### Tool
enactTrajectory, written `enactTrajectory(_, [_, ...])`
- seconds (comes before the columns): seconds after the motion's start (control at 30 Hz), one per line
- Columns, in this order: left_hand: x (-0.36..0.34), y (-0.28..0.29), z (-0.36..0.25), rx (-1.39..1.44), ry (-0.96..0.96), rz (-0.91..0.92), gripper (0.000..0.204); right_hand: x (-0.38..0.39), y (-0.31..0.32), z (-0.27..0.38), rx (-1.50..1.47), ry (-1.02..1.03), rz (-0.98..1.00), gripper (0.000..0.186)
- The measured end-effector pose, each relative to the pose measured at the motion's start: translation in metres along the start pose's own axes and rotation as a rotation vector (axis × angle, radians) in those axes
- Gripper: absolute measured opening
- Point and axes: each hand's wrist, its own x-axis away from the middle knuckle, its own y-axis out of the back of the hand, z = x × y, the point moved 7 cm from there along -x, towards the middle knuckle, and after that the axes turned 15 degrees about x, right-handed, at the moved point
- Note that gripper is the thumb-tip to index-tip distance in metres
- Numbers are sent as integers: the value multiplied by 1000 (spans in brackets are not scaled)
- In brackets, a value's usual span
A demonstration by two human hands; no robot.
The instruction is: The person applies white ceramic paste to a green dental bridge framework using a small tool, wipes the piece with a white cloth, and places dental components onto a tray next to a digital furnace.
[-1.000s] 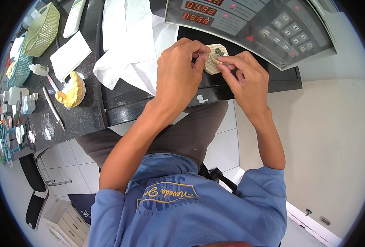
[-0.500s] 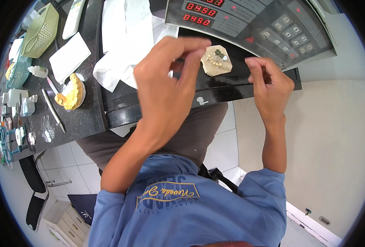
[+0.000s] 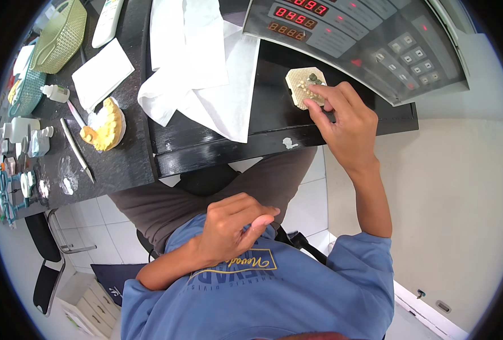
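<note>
Over the black ledge, my right hand [image 3: 349, 126] reaches to a small beige, honeycomb-textured square tray [image 3: 294, 97]. Thumb and forefinger are apart at its right edge, and nothing shows between them. Several little cream, tooth-like pieces [image 3: 303, 86] and dark green pieces [image 3: 313, 78] rest on the tray, partly behind the fingertips. My left hand [image 3: 231, 226] is in front of my belly, fingers loosely stretched and thumb apart from the palm, holding nothing that I can see.
Beyond the tray stands a grey machine panel [image 3: 364, 51] with red digits and buttons. White paper sheets [image 3: 200, 68] cover part of the ledge. Further left are a yellow dental model [image 3: 111, 127], a pen-like tool [image 3: 77, 150], a dropper bottle [image 3: 56, 92] and woven baskets [image 3: 61, 42].
My left hand has drawn back from above the ledge to my belly. My right hand has moved left to the tray, its fingers spreading. The panel's digits have changed.
</note>
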Motion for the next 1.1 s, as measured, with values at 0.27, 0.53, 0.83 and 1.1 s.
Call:
enactTrajectory(0.27, [4,4,-1,32,-56,-48,8,-3,-5,2,87,25,-57,14])
enactTrajectory(0.53, [6,8,-7,37,-74,-21,19,-1,61,-13,-60,-256,-378,17])
enactTrajectory(0.83, [-18,41,-15,719,78,-335,37,19,39,81,-520,-23,-45,19])
enactTrajectory(1.1, [-14,48,4,842,98,-399,21,21,30,100,-459,18,-63,23])
